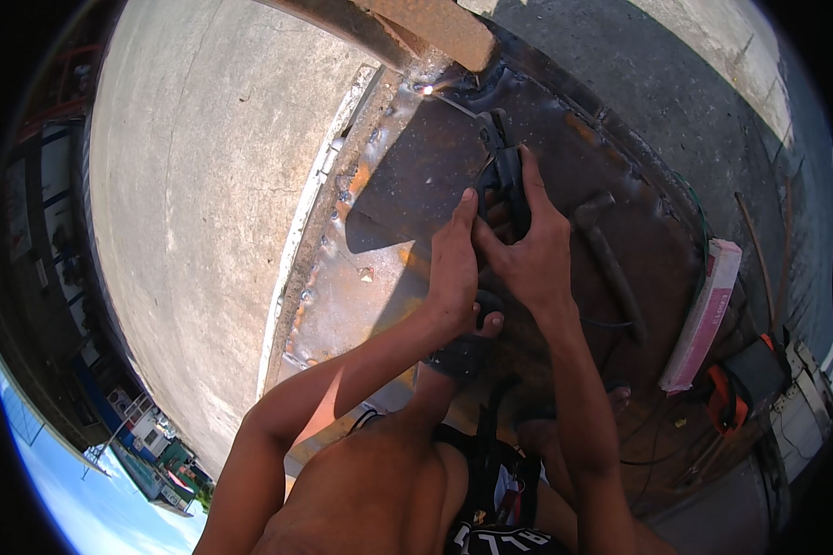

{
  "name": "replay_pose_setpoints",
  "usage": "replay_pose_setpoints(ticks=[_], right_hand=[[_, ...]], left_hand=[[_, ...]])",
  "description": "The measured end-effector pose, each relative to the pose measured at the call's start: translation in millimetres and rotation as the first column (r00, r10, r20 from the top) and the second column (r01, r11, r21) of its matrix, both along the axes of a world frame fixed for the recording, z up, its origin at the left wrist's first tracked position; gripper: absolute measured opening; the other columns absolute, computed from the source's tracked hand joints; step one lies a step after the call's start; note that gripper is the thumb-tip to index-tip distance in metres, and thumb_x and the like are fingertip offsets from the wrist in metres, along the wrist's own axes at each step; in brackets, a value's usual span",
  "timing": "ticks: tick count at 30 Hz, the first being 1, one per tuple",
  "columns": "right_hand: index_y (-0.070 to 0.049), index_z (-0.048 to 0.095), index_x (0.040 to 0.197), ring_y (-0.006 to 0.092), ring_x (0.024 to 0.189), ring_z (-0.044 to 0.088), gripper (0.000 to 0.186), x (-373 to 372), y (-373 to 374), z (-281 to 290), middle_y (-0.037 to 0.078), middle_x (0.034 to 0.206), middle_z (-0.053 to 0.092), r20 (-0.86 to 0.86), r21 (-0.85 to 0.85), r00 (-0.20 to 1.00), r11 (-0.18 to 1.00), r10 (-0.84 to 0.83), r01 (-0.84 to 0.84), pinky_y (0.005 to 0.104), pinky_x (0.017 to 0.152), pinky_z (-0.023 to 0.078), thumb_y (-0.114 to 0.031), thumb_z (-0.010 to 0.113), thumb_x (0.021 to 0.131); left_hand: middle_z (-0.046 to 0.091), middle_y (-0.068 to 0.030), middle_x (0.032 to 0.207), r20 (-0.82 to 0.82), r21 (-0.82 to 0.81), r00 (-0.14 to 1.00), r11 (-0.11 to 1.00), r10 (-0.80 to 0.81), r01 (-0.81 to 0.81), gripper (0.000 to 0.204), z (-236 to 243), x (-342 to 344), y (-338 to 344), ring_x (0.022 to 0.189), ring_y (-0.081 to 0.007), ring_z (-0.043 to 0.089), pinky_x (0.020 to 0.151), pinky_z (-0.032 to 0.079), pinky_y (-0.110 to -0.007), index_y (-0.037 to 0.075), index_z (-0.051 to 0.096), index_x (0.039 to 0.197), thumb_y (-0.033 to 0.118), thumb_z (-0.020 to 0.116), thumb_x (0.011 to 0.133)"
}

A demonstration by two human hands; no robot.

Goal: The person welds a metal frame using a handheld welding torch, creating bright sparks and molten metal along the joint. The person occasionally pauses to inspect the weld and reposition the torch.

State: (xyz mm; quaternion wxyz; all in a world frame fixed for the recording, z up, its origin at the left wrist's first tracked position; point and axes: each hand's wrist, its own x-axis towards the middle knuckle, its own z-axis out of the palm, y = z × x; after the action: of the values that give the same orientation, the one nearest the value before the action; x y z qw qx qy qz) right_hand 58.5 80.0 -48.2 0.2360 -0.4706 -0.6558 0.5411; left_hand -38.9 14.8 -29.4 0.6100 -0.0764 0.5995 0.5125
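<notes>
My right hand (535, 250) is wrapped round the black handle of a welding electrode holder (500, 153). Against the holder's left side my left hand (454, 264) is closed, steadying it. A thin welding rod (455, 104) slants from the holder's jaws toward the far left. Its tip meets a bright glowing spot (426, 91) at the far corner of a rusty steel plate (407, 208), beside the foot of a brown steel beam (435, 32). Part of the left hand's grip is hidden behind its back.
A hammer (611, 264) lies on the plate, right of my hands. Farther right are a pink and white long box (703, 314) and an orange and black machine (748, 384). A pale strip (310, 208) edges the plate's left side, beside concrete ground. My feet rest on the plate.
</notes>
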Motion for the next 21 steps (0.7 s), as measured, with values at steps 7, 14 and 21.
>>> replay_pose_setpoints(ticks=[7,14,21], right_hand=[[0.010,0.042,0.159,0.0292,0.088,0.080,0.095,-0.1,0.1,-0.9,0.020,0.103,0.075,-0.004,0.008,1.000,1.000,0.004,-0.004,0.0403,0.079,0.062,-0.021,0.089,0.083],[0.010,0.040,0.160,0.0275,0.089,0.080,0.095,1.2,0.9,1.2,0.020,0.107,0.076,-0.010,-0.057,1.000,0.998,0.018,-0.019,0.0392,0.078,0.063,-0.018,0.088,0.084],[0.004,0.040,0.163,0.0174,0.083,0.073,0.094,1.8,-5.8,1.1,0.011,0.099,0.076,-0.012,0.025,0.999,0.999,-0.041,0.041,0.0336,0.076,0.060,-0.013,0.087,0.083]], left_hand=[[0.069,-0.0152,0.136,0.000,0.007,1.000,1.000,0.011,-0.011,0.066,-5.9,-0.1,-1.8,0.126,-0.0243,0.065,0.114,0.045,-0.037,-0.004,0.062,0.146,0.052,0.043,0.116],[0.072,-0.0134,0.129,-0.010,-0.025,1.000,0.999,0.022,-0.022,0.064,5.5,0.5,2.0,0.121,-0.0218,0.065,0.110,0.047,-0.036,-0.003,0.064,0.143,0.052,0.044,0.116],[0.070,-0.0165,0.135,-0.026,0.011,1.000,1.000,0.004,-0.004,0.065,10.4,3.0,2.3,0.124,-0.0239,0.067,0.112,0.048,-0.036,-0.005,0.061,0.145,0.050,0.043,0.117]])
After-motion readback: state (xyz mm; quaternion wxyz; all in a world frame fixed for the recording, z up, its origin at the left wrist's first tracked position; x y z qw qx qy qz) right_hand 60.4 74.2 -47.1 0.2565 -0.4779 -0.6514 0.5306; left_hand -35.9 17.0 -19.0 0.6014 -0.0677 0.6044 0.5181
